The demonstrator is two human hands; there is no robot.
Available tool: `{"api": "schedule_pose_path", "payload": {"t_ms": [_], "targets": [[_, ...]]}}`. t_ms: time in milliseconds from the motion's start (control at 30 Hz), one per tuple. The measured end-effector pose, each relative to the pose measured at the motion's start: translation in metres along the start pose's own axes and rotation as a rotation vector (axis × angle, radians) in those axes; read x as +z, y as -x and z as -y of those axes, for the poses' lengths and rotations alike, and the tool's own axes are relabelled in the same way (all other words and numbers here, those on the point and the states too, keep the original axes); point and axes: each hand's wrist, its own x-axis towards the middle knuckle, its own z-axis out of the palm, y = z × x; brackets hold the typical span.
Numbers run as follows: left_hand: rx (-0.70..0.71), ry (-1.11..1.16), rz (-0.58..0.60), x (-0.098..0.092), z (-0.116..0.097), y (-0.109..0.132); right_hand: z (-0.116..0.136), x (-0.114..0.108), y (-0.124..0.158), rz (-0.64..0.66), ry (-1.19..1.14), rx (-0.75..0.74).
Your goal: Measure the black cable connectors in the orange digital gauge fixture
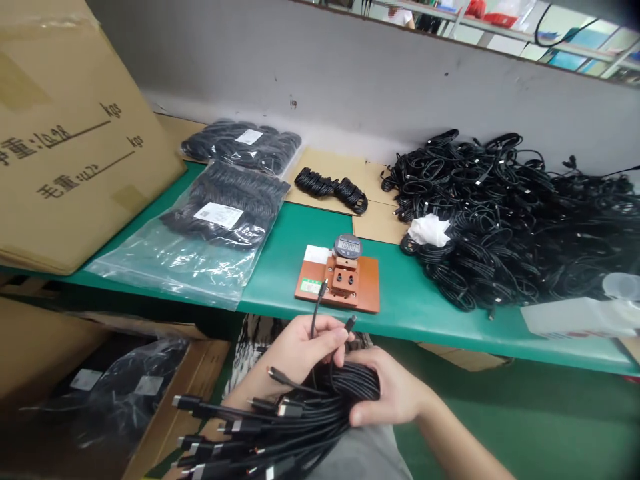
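Nearest: black cable bundle point(350, 383), plugs point(187, 402) fanned out, metal-tipped
Left hand point(300, 350): grip clamped on two raised cable ends point(318, 308)
Right hand point(390, 390): grip clamped around bundle

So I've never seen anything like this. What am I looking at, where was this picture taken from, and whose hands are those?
There's no machine here. This picture comes from a camera worn on a person's head, looking forward and down, so these are that person's own hands. The left hand pinches black cables, with their connectors sticking up. The right hand grips a thick bundle of the same cables, and more connectors fan out at the lower left. Ahead is a green bench. On it sit a digital gauge on an orange base, two labelled plastic bags of cables, and a big heap of loose black cables. A large cardboard box rests at the left.
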Motion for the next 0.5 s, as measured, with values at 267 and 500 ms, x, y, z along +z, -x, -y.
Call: {"api": "schedule_pose_path", "payload": {"t_ms": [267,500], "targets": [[0.023,-0.037,-0.218,0.0,0.01,-0.001,-0.007,-0.006,-0.019,0.029,-0.009,0.04],[0.047,-0.187,-0.47,0.016,0.005,-0.007,-0.017,-0.013,-0.019,0.058,-0.053,0.096]]}}
